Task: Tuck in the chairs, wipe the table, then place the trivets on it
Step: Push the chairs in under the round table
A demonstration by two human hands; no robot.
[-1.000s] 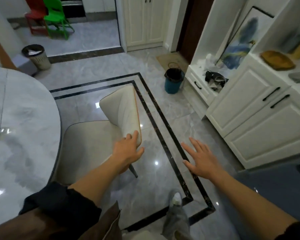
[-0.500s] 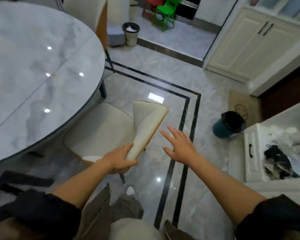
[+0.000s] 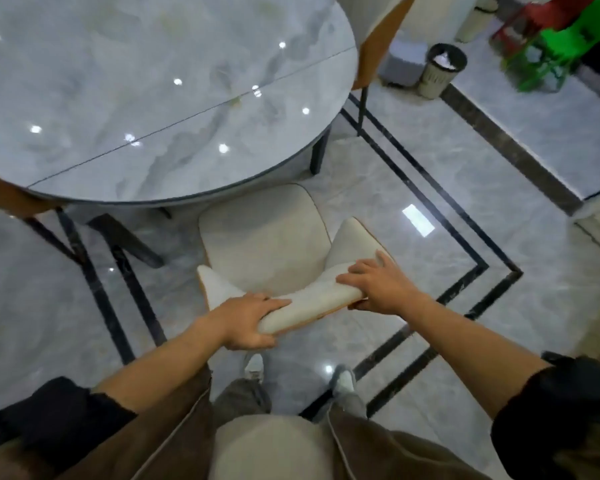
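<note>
At the table's [image 3: 153,98] near edge, chair [image 3: 267,244] is sitting half out. Left hand [image 3: 246,320] and right hand [image 3: 378,285] are gripping its backrest [image 3: 312,306], fingers [image 3: 354,277] clamped over the top. Looks like the tucking step; next needs a straight push under.

Black sleeves [image 3: 555,414], brown open jacket [image 3: 146,445] — grey trousers [image 3: 243,393], pale shoes [image 3: 254,364]
</note>
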